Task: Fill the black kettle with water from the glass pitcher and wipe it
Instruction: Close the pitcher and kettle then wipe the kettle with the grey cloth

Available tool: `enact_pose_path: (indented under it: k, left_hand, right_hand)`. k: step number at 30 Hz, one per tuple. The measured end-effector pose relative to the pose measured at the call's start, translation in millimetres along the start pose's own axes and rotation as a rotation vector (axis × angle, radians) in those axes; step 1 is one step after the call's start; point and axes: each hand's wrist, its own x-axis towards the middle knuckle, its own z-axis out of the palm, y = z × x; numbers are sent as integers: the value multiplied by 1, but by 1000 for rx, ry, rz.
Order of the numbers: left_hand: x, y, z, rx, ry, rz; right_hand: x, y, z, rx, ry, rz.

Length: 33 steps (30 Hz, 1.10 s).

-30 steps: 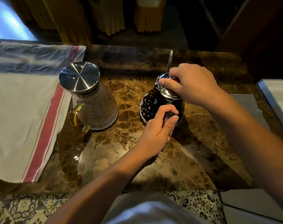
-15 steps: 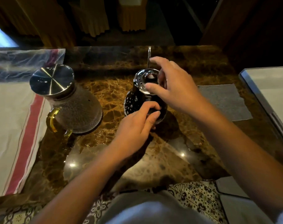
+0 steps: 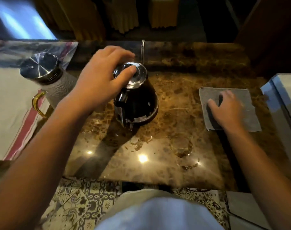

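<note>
While spilled droplets glint on the near marble counter, risk of skidding under any sideways push. Farther in, right hand flat and spread on the grey cloth, gripping nothing yet; black kettle mid-counter, left hand curled over its shiny lid, steadying from above with 1 hand only. Likely trouble: tipping, or jarring the thin spout. Beyond left, glass pitcher capped, just beside that forearm, liable to a knock
</note>
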Motion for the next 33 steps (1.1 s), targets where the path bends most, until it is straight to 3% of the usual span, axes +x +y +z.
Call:
enact_pose_path:
  k: [6, 9, 15, 18, 21, 23, 29, 33]
  left_hand:
    - [25, 12, 39, 109, -89, -95]
    - [25, 13, 45, 125, -52, -107]
    - [22, 7, 40, 33, -67, -39]
    - [15, -2, 26, -67, -156, -5]
    - [10, -6, 22, -133, -159, 22]
    - [10, -7, 22, -137, -146, 27]
    - [8, -12, 25, -175, -103, 55]
    - [4, -14, 27, -183, -50, 2]
  right_hand:
    - [0, 8, 24, -106, -22, -4]
    - [-3, 7, 29, -134, 28, -99]
    - [-11, 2, 32, 124, 105, -359]
    - [-26, -12, 19, 511, 27, -199]
    - [-42, -46, -10, 1323, -197, 164]
    - [-49, -70, -27, 1667, -308, 242]
    - [-66, -139, -32, 1903, -291, 363]
    - [-79, -169, -26, 1878, -117, 314]
